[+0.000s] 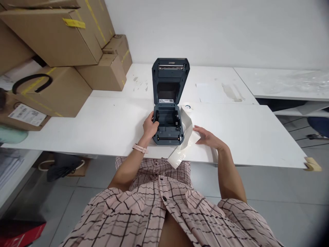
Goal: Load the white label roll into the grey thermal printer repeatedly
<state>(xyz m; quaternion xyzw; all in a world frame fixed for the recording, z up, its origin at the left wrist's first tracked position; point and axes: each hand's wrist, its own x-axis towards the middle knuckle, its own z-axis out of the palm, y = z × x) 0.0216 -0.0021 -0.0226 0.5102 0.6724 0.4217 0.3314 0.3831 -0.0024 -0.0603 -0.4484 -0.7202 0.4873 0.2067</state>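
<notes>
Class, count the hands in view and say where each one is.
2. The left hand is at the left side of the open printer; the right hand is beside the pale strip, over the white table.

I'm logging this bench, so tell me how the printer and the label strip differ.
The printer is dark; the label strip is pale. The printer is boxy; the strip is thin and curling. The printer stands on the table, lid up; the strip's end juts past the table's edge. They sit side by side.
</notes>
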